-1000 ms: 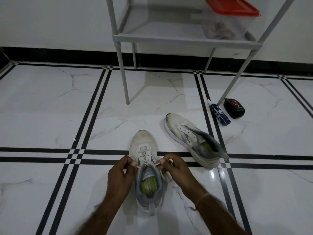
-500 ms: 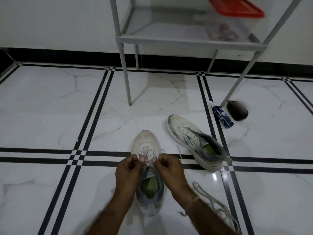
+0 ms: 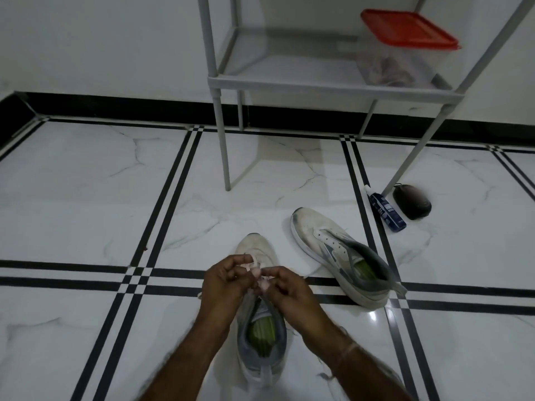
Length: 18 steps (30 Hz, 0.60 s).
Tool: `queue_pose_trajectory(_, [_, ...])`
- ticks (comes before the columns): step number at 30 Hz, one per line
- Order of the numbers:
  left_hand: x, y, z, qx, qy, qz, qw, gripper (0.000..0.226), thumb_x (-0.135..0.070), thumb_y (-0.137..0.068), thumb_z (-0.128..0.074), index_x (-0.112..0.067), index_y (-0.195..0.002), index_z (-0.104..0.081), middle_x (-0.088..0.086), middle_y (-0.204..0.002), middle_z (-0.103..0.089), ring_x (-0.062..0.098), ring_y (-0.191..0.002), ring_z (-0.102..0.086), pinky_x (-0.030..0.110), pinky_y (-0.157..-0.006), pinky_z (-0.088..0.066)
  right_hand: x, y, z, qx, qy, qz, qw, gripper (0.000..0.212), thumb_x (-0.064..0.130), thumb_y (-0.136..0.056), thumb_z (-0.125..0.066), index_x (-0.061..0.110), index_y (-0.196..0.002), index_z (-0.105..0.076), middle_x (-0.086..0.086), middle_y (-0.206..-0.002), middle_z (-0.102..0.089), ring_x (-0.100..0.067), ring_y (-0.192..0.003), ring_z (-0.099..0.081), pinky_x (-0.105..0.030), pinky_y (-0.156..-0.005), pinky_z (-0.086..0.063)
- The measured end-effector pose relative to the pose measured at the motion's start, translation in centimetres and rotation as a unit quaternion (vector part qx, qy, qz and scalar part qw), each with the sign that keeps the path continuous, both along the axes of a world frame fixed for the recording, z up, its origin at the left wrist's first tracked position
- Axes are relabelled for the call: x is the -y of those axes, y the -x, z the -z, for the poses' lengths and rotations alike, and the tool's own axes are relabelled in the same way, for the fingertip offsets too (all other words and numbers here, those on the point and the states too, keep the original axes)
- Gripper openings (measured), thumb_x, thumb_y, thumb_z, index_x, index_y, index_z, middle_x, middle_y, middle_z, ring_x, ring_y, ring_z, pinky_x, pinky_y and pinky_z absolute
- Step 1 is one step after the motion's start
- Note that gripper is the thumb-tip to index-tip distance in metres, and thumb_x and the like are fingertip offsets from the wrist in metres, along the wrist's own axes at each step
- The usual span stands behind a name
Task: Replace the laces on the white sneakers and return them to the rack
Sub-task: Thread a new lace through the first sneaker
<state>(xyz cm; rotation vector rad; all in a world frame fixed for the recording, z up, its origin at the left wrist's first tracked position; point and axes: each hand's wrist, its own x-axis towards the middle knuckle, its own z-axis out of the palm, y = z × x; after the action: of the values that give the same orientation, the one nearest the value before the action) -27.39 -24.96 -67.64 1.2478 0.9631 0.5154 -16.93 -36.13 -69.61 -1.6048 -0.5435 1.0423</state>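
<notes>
A white sneaker with a grey heel and green insole (image 3: pixel 260 337) stands on the floor right in front of me, toe pointing away. My left hand (image 3: pixel 224 282) and my right hand (image 3: pixel 289 290) meet over its tongue, and each pinches an end of the white lace (image 3: pixel 258 269) between curled fingers. The hands hide the eyelets and most of the lace. The second white sneaker (image 3: pixel 338 256) lies to the right, turned at an angle, with no lace in its eyelets. The grey rack (image 3: pixel 333 88) stands behind, against the wall.
A clear box with a red lid (image 3: pixel 405 33) sits on the rack's low shelf. A blue tube (image 3: pixel 386 208) and a dark round object (image 3: pixel 412 205) lie by the rack's right front leg. The floor is white marble with black stripes.
My hands came together from either side of the near sneaker to its middle, drawing the lace ends with them. The camera tilted up slightly, so the rack shows more.
</notes>
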Motion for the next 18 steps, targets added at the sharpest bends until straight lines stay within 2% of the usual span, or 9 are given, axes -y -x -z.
queue_pose_trajectory(1, [-0.2, 0.1, 0.4, -0.034, -0.073, 0.010, 0.997, 0.013, -0.009, -0.085, -0.079, -0.013, -0.095, -0.072, 0.008, -0.074, -0.074, 0.021, -0.072, -0.074, 0.021, -0.063, -0.056, 0.5, 0.4, 0.2, 0.004, -0.009, 0.002, 1.000, 0.018, 0.019, -0.096, -0.069, 0.024, -0.114, -0.068, -0.006, -0.096, -0.076, -0.021, -0.098, -0.074, -0.036, -0.091, -0.059])
queue_pose_trajectory(3, [-0.9, 0.5, 1.5, -0.101, -0.210, 0.095, 0.968, 0.011, -0.022, -0.085, -0.080, -0.019, -0.080, -0.071, 0.002, -0.067, -0.071, 0.019, -0.068, -0.070, 0.031, -0.065, -0.056, 0.8, 0.6, 0.3, 0.021, -0.023, 0.023, 0.999, 0.020, 0.011, -0.091, -0.074, 0.019, -0.107, -0.065, -0.009, -0.083, -0.075, -0.023, -0.088, -0.075, -0.037, -0.086, -0.059])
queue_pose_trajectory(5, [-1.6, 1.0, 2.0, -0.127, -0.232, 0.198, 0.944, 0.021, -0.035, -0.087, -0.074, -0.018, -0.074, -0.073, -0.001, -0.067, -0.071, 0.016, -0.067, -0.068, 0.034, -0.068, -0.055, 0.8, 0.2, 0.3, 0.026, -0.026, 0.049, 0.998, 0.020, 0.009, -0.088, -0.077, 0.015, -0.098, -0.061, -0.008, -0.076, -0.073, -0.023, -0.083, -0.074, -0.038, -0.083, -0.059])
queue_pose_trajectory(7, [-1.9, 1.3, 1.5, -0.120, -0.168, 0.255, 0.945, 0.029, -0.039, -0.092, -0.068, -0.016, -0.075, -0.075, -0.003, -0.067, -0.071, 0.011, -0.066, -0.065, 0.031, -0.069, -0.052, 0.9, 0.0, 0.4, 0.033, -0.029, 0.064, 0.997, 0.020, 0.006, -0.086, -0.077, 0.015, -0.090, -0.060, -0.008, -0.075, -0.070, -0.023, -0.081, -0.073, -0.038, -0.081, -0.060])
queue_pose_trajectory(9, [-2.0, 1.4, 0.7, -0.109, -0.057, 0.280, 0.952, 0.029, -0.031, -0.099, -0.064, -0.014, -0.079, -0.075, -0.005, -0.068, -0.067, 0.004, -0.067, -0.059, 0.021, -0.068, -0.046, 1.0, 0.2, 0.7, 0.047, -0.033, 0.069, 0.996, 0.017, 0.005, -0.086, -0.076, 0.013, -0.086, -0.062, -0.008, -0.078, -0.071, -0.021, -0.080, -0.073, -0.035, -0.078, -0.059])
queue_pose_trajectory(11, [-1.9, 1.4, 0.1, -0.121, 0.017, 0.287, 0.950, 0.027, -0.025, -0.102, -0.059, -0.016, -0.081, -0.074, -0.009, -0.068, -0.065, -0.001, -0.065, -0.055, 0.012, -0.063, -0.042, 1.1, 0.4, 1.0, 0.079, -0.032, 0.072, 0.994, 0.013, 0.009, -0.087, -0.077, 0.015, -0.085, -0.065, -0.006, -0.080, -0.073, -0.020, -0.081, -0.073, -0.034, -0.077, -0.058])
queue_pose_trajectory(14, [-1.5, 0.9, -0.2, -0.124, 0.094, 0.239, 0.958, 0.032, -0.037, -0.099, -0.062, -0.009, -0.089, -0.076, 0.000, -0.078, -0.066, 0.009, -0.075, -0.057, 0.023, -0.074, -0.044, 1.2, 1.2, 0.7, 0.118, -0.030, 0.069, 0.990, 0.014, 0.028, -0.087, -0.080, 0.021, -0.086, -0.068, 0.002, -0.086, -0.073, -0.012, -0.085, -0.071, -0.026, -0.077, -0.057])
queue_pose_trajectory(16, [-1.0, 0.6, -0.3, -0.117, 0.122, 0.207, 0.964, 0.034, -0.041, -0.095, -0.065, -0.014, -0.080, -0.079, 0.002, -0.077, -0.070, 0.011, -0.077, -0.063, 0.025, -0.076, -0.048, 1.2, 1.7, 0.6, 0.170, 0.004, 0.077, 0.982, 0.025, 0.036, -0.077, -0.087, 0.026, -0.084, -0.066, 0.008, -0.088, -0.068, -0.007, -0.086, -0.066, -0.020, -0.075, -0.055])
queue_pose_trajectory(18, [-0.6, 0.5, -0.1, -0.113, 0.118, 0.189, 0.968, 0.035, -0.042, -0.094, -0.067, -0.020, -0.069, -0.076, 0.002, -0.072, -0.067, 0.011, -0.071, -0.060, 0.025, -0.072, -0.046, 1.0, 1.9, 0.6, 0.225, 0.019, 0.076, 0.971, 0.025, 0.032, -0.074, -0.089, 0.028, -0.079, -0.065, 0.010, -0.087, -0.064, -0.006, -0.085, -0.064, -0.020, -0.075, -0.054])
